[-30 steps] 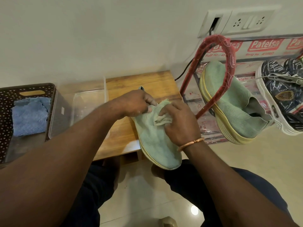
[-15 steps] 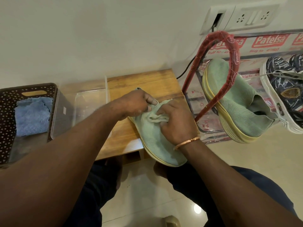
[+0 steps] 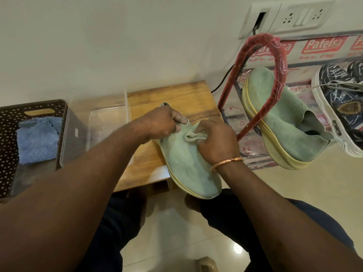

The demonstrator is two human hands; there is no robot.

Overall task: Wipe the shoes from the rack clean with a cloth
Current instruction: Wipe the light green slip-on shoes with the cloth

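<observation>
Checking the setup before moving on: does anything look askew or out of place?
The second green shoe sits tilted on the rack, poking through its red frame loop. The shoe being wiped also juts past the wooden table's near edge, steadied by the left hand. Nothing looks spilled.

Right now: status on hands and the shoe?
Left hand grips green shoe at its collar, on wooden table. Right hand presses bunched cloth on the upper. Nothing blocking; second green shoe sits on rack.
</observation>
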